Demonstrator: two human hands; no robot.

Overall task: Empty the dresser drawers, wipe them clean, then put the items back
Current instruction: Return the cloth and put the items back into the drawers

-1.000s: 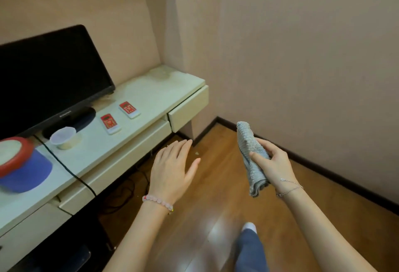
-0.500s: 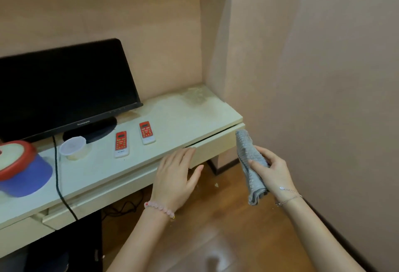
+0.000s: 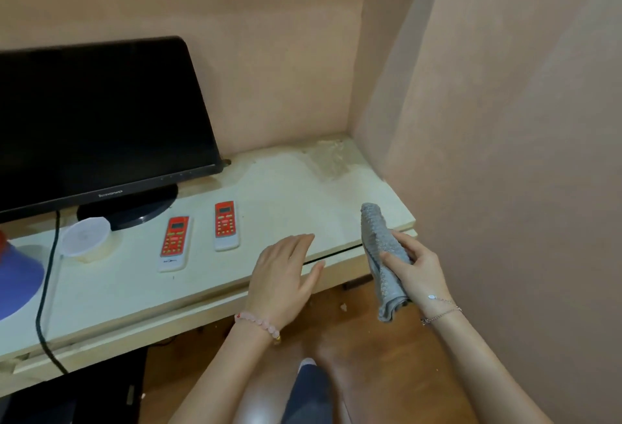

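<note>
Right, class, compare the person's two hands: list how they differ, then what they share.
The left hand is open with straight fingers and holds nothing; the right hand grips a folded grey cloth. The left wrist wears a pink bead bracelet; the right wears a thin chain. Both are at the front edge of the dresser, near its right-hand drawer.

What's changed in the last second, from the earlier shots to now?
The person has stepped closer to the dresser. The left hand, open, has moved forward from over the floor to the right-end drawer front; contact is unclear. Nothing newly gripped or released: the right hand holds the grey cloth as before. The remotes, cup and monitor stayed put.
</note>
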